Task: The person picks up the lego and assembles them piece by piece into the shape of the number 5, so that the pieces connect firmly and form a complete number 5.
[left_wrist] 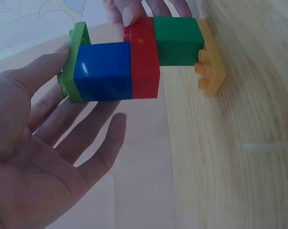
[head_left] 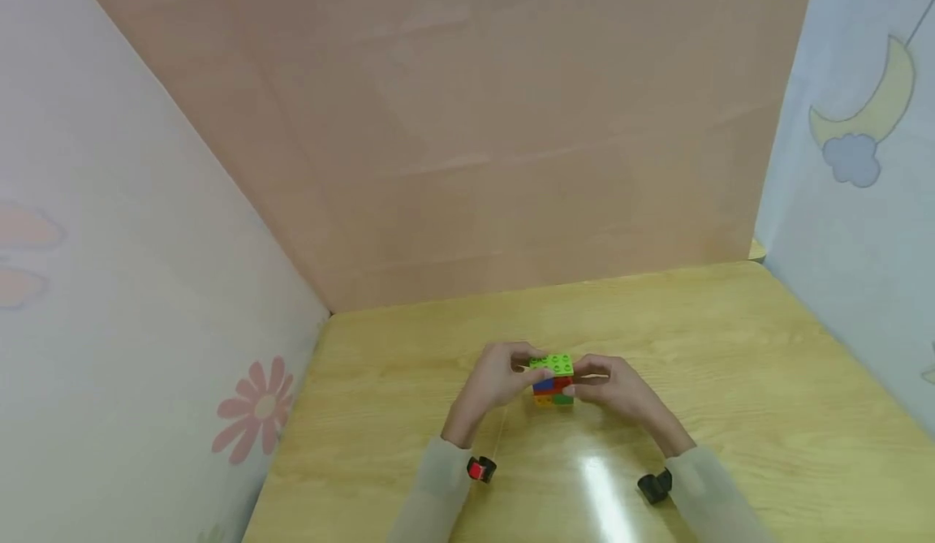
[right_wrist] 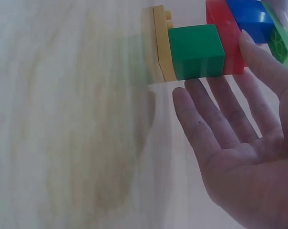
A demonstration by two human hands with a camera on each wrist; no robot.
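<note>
A stack of toy building bricks stands on the wooden table between the hands. From the bottom up it has an orange-yellow plate point(left_wrist: 214, 62), a green brick point(left_wrist: 179, 42), a red brick point(left_wrist: 145, 62), a blue brick point(left_wrist: 104, 71) and a lime green studded plate point(head_left: 560, 364). The green and blue bricks sit at opposite ends of the red one. My left hand point(head_left: 495, 378) pinches the lime plate between thumb and fingers. On the other side, my right hand point(head_left: 619, 385) holds the red brick, thumb on its near face and fingers behind.
The wooden table point(head_left: 394, 413) reaches back to a brown paper-like panel point(head_left: 526, 137). Light walls with a flower point(head_left: 256, 409) and a moon decoration point(head_left: 880, 101) flank it. A black wrist device point(head_left: 655, 487) sits by the right sleeve.
</note>
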